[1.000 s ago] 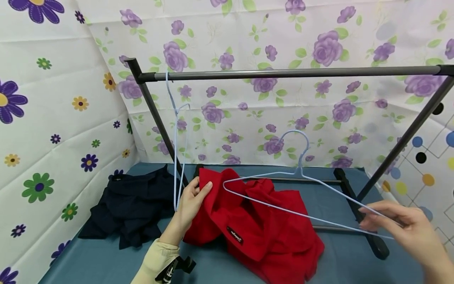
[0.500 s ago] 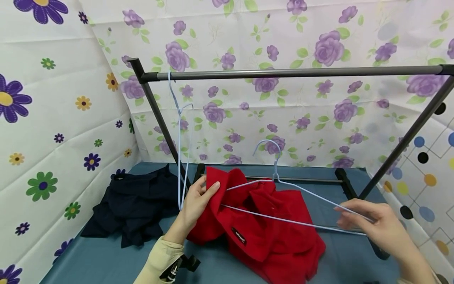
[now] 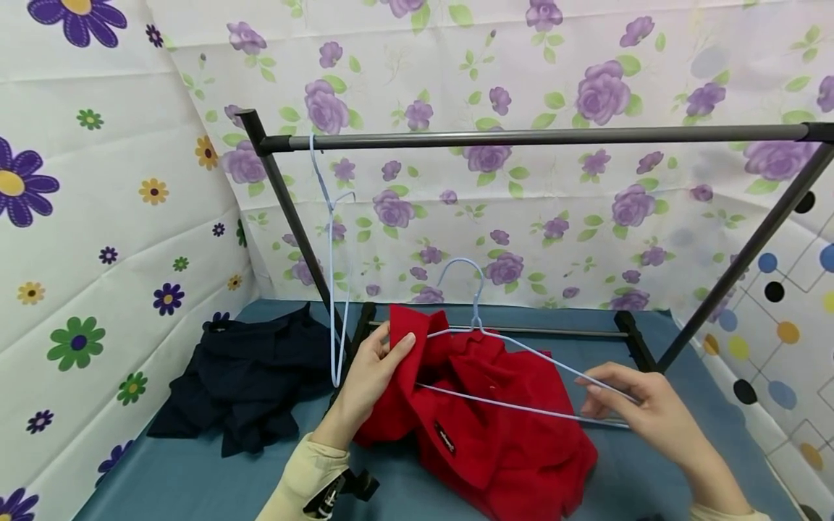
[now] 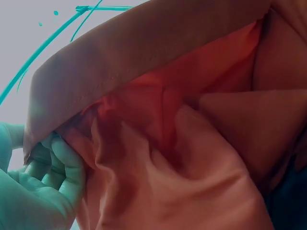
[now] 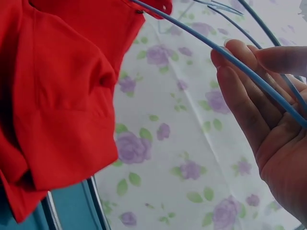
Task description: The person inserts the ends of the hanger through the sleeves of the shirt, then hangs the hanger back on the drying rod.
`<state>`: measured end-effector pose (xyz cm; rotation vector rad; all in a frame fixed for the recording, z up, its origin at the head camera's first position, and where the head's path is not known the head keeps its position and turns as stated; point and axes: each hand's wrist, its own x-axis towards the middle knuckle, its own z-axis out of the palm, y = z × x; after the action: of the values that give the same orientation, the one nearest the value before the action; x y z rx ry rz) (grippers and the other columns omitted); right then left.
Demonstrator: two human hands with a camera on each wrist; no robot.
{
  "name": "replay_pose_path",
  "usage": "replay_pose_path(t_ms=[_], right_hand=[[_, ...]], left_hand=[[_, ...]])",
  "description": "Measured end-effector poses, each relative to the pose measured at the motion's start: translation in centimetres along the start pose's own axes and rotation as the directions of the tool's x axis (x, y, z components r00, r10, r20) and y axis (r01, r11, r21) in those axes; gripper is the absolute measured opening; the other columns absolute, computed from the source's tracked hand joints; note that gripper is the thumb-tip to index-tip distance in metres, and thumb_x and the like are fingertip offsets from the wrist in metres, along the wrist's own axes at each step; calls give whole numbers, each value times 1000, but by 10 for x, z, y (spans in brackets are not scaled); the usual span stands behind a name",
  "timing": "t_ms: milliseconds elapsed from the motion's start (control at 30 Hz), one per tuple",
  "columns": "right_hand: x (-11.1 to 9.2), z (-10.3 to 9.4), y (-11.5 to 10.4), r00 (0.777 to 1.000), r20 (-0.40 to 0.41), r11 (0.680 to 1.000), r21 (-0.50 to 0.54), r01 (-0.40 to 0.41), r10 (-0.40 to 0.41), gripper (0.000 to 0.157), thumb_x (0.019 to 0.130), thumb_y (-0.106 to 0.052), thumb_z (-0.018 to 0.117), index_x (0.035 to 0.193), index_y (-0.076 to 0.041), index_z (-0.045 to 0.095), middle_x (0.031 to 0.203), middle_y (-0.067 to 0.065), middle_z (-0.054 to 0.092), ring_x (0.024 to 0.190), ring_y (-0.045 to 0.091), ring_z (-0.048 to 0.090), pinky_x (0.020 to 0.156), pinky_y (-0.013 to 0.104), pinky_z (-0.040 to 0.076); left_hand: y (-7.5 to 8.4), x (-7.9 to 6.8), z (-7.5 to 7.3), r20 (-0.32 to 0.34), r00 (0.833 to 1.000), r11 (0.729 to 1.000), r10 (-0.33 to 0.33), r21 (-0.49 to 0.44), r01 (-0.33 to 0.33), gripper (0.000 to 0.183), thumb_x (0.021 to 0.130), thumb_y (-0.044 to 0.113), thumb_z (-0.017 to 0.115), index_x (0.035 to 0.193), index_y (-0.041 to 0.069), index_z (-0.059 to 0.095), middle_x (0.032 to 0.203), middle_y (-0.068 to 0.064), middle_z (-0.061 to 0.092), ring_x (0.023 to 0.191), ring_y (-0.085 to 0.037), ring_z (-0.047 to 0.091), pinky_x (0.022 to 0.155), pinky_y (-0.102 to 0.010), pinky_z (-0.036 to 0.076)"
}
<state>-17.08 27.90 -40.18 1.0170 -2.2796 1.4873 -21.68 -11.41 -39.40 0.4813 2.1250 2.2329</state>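
Note:
A crumpled red shirt (image 3: 515, 449) with a small dark label lies mid-table. My left hand (image 3: 370, 370) pinches the raised edge of its opening between thumb and fingers. The left wrist view shows that band-like edge (image 4: 96, 67) spread over the folds. My right hand (image 3: 641, 409) holds a light blue hanger (image 3: 476, 318) by its right end, thumb and fingers on the wire, which the right wrist view shows crossing the palm. The hanger's left end is hidden behind the lifted red cloth, and its hook points up.
A dark garment rack spans the scene, its top bar (image 3: 521, 136) overhead. Another light blue hanger (image 3: 331, 289) hangs at the bar's left end. Left of the shirt, a navy garment (image 3: 244, 383) lies on the blue cloth. Patterned sheets enclose the back and sides.
My right hand has moved left with the hanger, whose left end has slid from in front of the shirt into its opening. The left hand has shifted slightly right, keeping its pinch.

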Motion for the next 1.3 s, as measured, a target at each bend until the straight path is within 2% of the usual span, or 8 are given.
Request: replay_pose_path(t_ms=[167,267,467,633,733,933,1067,1300], right_hand=[[4,12,6,999,21,999,27,30,-31,39,93,21,53,115,-8,66,82,4,71,67,17,68,61,29,58],[7,21,5,999,35,999,46,2,-4,35,95,17,53,113,-10,65,81,3,70,67,18,68,61,31,59],[16,40,-1,996,75,994,86,-61,55,20,100,9,53,111,-6,61,81,2,69,66,21,66,63,34,59],[19,58,1,990,127,988,135,-73,55,15,100,5,55,112,-4,56,86,2,69,69,23,65,63,34,58],[21,68,2,982,182,981,177,-77,44,17,101,4,53,113,-7,52,89,2,68,72,22,64,63,34,57],[27,88,3,953,297,953,267,-145,61,10,107,-2,42,113,-10,44,95,4,68,80,23,65,68,36,58],[28,98,0,965,244,937,303,-174,101,6,109,-5,36,110,-7,42,94,8,67,82,26,66,70,39,59],[28,106,-5,998,26,952,298,-66,61,12,109,1,31,108,-2,42,91,9,66,81,24,65,70,36,58]], left_hand=[[0,0,5,31,999,1000,18,-13,-18,38,104,24,59,139,10,52,118,-24,68,100,-44,67,78,-34,59],[2,0,8,37,999,1000,23,-8,-23,39,104,24,59,139,10,52,119,-23,69,104,-44,66,80,-34,58],[3,2,17,35,999,1000,14,-9,-14,35,104,23,59,135,8,53,111,-28,68,92,-26,70,75,-29,57],[5,5,26,14,1000,999,12,-52,-11,30,104,22,59,128,5,56,105,-34,64,91,-33,69,73,-28,57],[9,8,31,8,1000,996,14,-88,-13,30,104,24,59,127,6,55,103,-31,64,91,-32,68,73,-28,56],[20,14,49,64,996,989,61,-141,-52,25,105,26,57,119,7,52,87,-12,65,77,-15,66,67,-25,54],[25,19,64,88,990,982,109,-166,-94,17,106,24,55,114,9,50,81,-4,63,74,-11,65,64,-23,52],[35,28,87,125,978,982,165,-117,-151,20,107,25,53,110,5,53,81,-3,62,79,-12,64,66,-22,49]])
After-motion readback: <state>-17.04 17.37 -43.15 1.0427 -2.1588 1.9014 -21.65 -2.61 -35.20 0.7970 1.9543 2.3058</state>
